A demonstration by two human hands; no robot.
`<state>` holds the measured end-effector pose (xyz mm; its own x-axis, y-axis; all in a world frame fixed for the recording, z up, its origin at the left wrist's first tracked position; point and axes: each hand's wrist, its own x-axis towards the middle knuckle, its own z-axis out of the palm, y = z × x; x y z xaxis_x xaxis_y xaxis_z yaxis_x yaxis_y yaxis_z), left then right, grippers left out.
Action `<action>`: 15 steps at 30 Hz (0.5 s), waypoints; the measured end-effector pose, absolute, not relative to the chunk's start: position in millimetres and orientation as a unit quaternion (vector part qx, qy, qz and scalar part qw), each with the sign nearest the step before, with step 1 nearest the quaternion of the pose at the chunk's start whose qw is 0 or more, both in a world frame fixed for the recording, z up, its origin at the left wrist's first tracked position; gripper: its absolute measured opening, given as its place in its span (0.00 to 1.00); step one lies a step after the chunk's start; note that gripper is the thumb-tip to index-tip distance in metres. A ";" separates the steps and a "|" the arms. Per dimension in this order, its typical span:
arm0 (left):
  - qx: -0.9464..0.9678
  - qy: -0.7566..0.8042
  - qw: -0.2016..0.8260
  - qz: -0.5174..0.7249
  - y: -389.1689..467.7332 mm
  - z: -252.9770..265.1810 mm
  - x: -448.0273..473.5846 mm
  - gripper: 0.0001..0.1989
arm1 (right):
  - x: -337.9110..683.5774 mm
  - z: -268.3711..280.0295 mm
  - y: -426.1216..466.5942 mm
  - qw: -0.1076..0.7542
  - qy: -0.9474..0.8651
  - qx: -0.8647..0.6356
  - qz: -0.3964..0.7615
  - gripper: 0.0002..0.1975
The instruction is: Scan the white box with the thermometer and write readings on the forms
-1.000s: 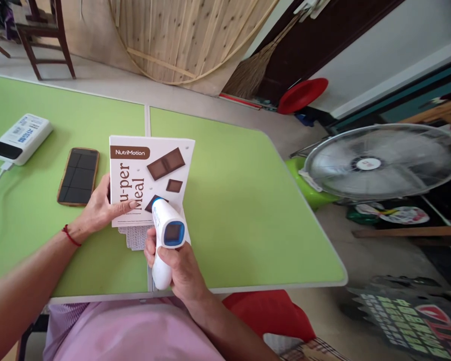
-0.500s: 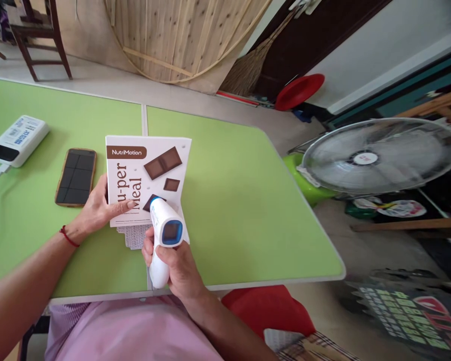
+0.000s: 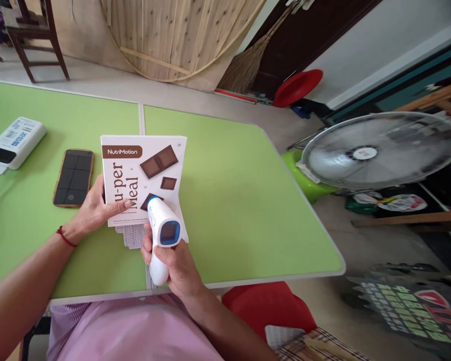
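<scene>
My left hand [image 3: 103, 203] grips the left side of a white NutriMotion box [image 3: 124, 175], its thumb across the front and its other fingers hidden behind. Chocolate pieces are printed on that face. In my right hand [image 3: 176, 263] is a white and blue infrared thermometer [image 3: 160, 228], its fingers wrapped around the handle. The thermometer's nose points at the lower part of the box; I cannot tell whether they touch. Its small screen faces me and looks dark. A patterned grey-white piece [image 3: 131, 236] shows below the box.
On the green folding table [image 3: 225, 210], a phone [image 3: 74, 178] lies left of the box, with a white power bank [image 3: 17, 142] and cable farther left. A fan [image 3: 364, 153] stands past the table's right end. A red seat [image 3: 266, 308] is at the near edge.
The view has shifted slightly, so box, hands and table appear a little further left. Both hands keep their hold, and the thermometer stays at the box's lower front.
</scene>
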<state>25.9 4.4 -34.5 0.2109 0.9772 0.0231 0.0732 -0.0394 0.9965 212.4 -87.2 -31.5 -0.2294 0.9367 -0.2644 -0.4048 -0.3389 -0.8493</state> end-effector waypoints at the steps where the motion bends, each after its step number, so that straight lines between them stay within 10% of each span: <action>1: 0.580 0.454 0.521 0.431 4.6 -34.3 25.6 0.30 | 215.2 -30.6 -87.5 0.473 -0.334 -0.410 0.705 0.14; 15: 0.576 0.461 0.521 0.429 3.7 -31.1 25.6 0.33 | 334.5 1.9 -56.3 0.240 -0.586 -0.534 0.560 0.09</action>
